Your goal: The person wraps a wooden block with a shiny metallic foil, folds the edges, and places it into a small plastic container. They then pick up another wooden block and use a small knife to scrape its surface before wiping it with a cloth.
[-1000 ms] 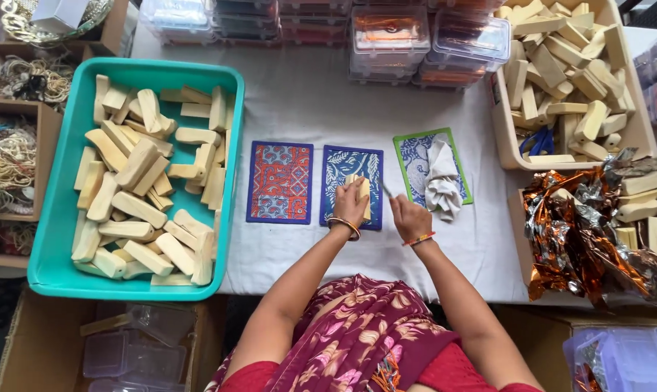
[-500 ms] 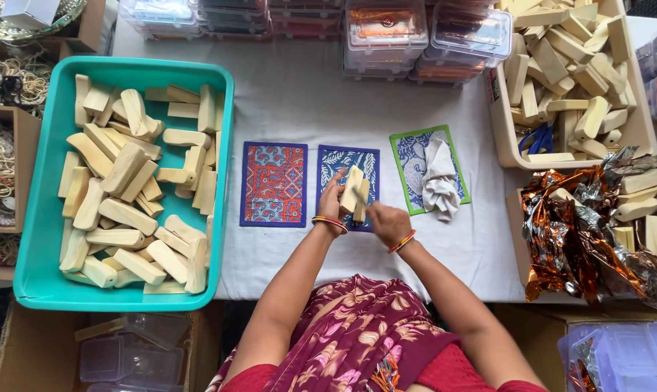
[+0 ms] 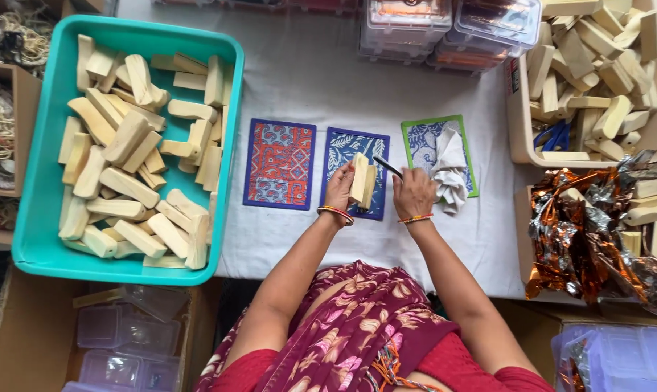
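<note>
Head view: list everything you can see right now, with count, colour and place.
Pale wooden blocks: many, heaped in the tray on the left.
Teal plastic tray: one, left on the table.
White tablecloth: one, covering the table.
Patterned cloth mats: three in a row at centre; red and blue, blue, green-edged.
White crumpled cloth: one, on the green-edged mat.
Beige bin of wooden blocks: one, upper right.
Copper foil sheet: crumpled, right edge.
Clear lidded plastic boxes: several, stacked at top centre.
Left hand: holds two pale wooden blocks over the blue mat.
Right hand: holds a thin dark tool pointing at those blocks.
</note>
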